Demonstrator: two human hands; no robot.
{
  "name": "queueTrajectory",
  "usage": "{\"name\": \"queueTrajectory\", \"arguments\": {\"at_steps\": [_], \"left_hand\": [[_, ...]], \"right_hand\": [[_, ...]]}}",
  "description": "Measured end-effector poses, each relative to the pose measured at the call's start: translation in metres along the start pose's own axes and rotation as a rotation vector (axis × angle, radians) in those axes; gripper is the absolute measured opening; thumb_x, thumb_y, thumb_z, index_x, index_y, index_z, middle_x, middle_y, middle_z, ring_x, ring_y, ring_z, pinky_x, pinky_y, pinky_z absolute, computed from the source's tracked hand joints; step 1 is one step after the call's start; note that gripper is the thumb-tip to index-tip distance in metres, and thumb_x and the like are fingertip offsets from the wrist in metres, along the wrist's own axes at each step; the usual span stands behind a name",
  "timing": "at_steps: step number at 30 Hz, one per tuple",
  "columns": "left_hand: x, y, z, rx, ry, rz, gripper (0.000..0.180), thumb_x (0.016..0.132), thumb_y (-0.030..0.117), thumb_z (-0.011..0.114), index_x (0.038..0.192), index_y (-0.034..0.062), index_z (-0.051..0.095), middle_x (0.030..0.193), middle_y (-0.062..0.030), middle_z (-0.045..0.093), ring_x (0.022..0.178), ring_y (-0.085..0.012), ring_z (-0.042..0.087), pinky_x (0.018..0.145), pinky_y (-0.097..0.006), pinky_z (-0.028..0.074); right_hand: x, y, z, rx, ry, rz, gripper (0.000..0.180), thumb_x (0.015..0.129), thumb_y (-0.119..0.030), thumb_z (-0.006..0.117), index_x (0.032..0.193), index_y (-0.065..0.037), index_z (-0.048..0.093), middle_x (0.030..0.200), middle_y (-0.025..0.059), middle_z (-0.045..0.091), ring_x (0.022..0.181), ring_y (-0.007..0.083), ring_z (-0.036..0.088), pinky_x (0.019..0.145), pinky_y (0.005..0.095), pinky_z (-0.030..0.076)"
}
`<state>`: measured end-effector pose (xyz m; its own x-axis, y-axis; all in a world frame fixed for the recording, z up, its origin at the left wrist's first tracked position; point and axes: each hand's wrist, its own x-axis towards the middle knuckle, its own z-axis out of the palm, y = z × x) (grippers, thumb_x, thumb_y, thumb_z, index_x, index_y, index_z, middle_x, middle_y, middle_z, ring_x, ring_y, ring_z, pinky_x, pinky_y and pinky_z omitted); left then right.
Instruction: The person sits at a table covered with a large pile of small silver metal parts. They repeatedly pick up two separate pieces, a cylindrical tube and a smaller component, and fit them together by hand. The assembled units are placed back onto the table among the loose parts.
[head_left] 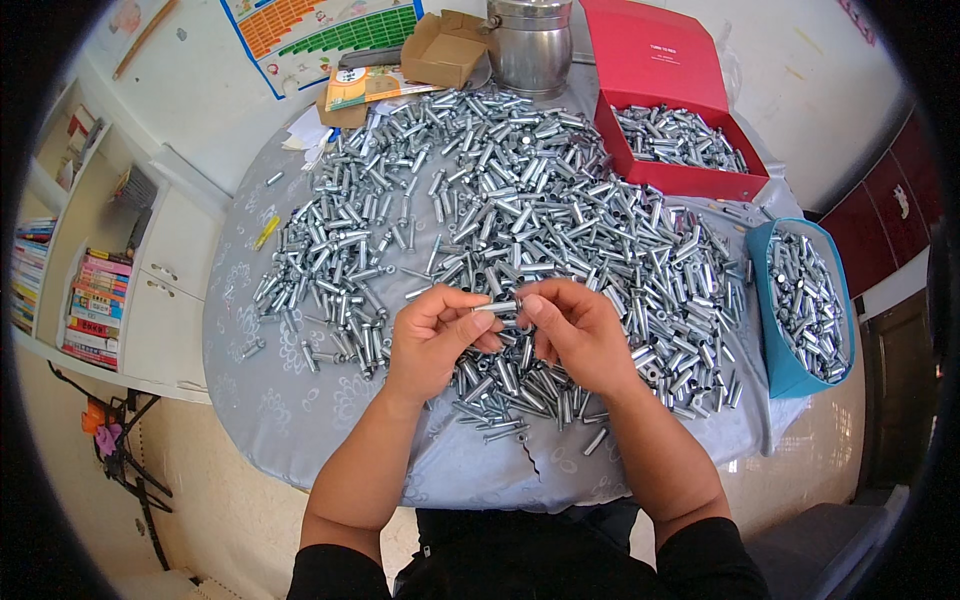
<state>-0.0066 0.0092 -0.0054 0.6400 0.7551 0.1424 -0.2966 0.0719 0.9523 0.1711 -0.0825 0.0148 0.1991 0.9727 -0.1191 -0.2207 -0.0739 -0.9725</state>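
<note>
Over the near edge of the bench (pixel 300 420), covered in a pale grey patterned cloth, both hands meet above a wide heap of metal sleeves (pixel 520 220). Left hand (pixel 432 340): fingers curled, thumb and forefinger pinching one end of a small silver sleeve (pixel 497 307). Right hand (pixel 572 335): fingertips closed on the other end of the same piece, thumb pressed on top. Sleeve lies roughly level between the two hands, held clear of the heap just below it. Both forearms enter from the lower edge; dark sleeves at the upper arms.

Heap spreads across most of the cloth, thickest in the middle and to the right. Loose strays lie near the front edge, one beside a tear in the cloth.

Far right: red box (pixel 690 180), lid standing open, partly filled with the same parts. Nearer on the right: blue bin (pixel 768 340), also holding them. At the far edge: steel pot (pixel 530 45), open cardboard box (pixel 445 50), a booklet (pixel 365 85). Left of the bench: white shelves with books (pixel 95 305).
</note>
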Motion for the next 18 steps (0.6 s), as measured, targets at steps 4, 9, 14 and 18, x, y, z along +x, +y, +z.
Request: {"name": "queueTrajectory", "arguments": {"at_steps": [4,9,14,18], "left_hand": [[-0.0003,-0.0002,0.001,-0.004,0.0,-0.007,0.014,0.09,0.003,0.062,0.103,-0.0016,0.061,0.086,-0.0133,0.069,0.071,-0.0158,0.068,0.064,-0.026,0.058],[-0.0005,0.0002,0.0013,-0.007,-0.007,-0.009,0.014,0.09,0.003,0.062,0.103,-0.0021,0.061,0.086,-0.0134,0.069,0.07,-0.0157,0.068,0.064,-0.026,0.058],[-0.0008,0.0012,0.0002,0.015,0.028,-0.013,0.014,0.09,0.003,0.062,0.103,-0.0025,0.061,0.086,-0.0143,0.069,0.069,-0.0158,0.068,0.063,-0.025,0.057],[0.0002,0.0027,0.0053,0.033,0.053,-0.018,0.013,0.09,0.008,0.063,0.1,-0.0001,0.062,0.081,-0.0123,0.069,0.064,-0.015,0.066,0.059,-0.025,0.056]], "right_hand": [[-0.0002,0.0032,0.0022,0.0,0.021,-0.118,0.022,0.09,-0.008,0.064,0.11,-0.001,0.062,0.088,0.0021,0.062,0.059,0.0036,0.053,0.05,0.0191,0.043],[-0.001,0.0024,-0.001,-0.05,0.007,-0.018,0.02,0.09,-0.008,0.063,0.109,-0.001,0.062,0.085,0.0017,0.062,0.059,0.0037,0.052,0.05,0.0192,0.043],[-0.0009,-0.0009,0.0032,-0.012,0.021,-0.043,0.017,0.091,-0.01,0.062,0.106,0.0,0.063,0.079,0.0007,0.061,0.058,0.0042,0.052,0.051,0.0189,0.042],[-0.0008,0.0025,0.0003,0.008,0.018,-0.052,0.019,0.089,-0.007,0.064,0.107,-0.001,0.063,0.084,0.001,0.062,0.06,0.0045,0.053,0.052,0.0191,0.043]]}}
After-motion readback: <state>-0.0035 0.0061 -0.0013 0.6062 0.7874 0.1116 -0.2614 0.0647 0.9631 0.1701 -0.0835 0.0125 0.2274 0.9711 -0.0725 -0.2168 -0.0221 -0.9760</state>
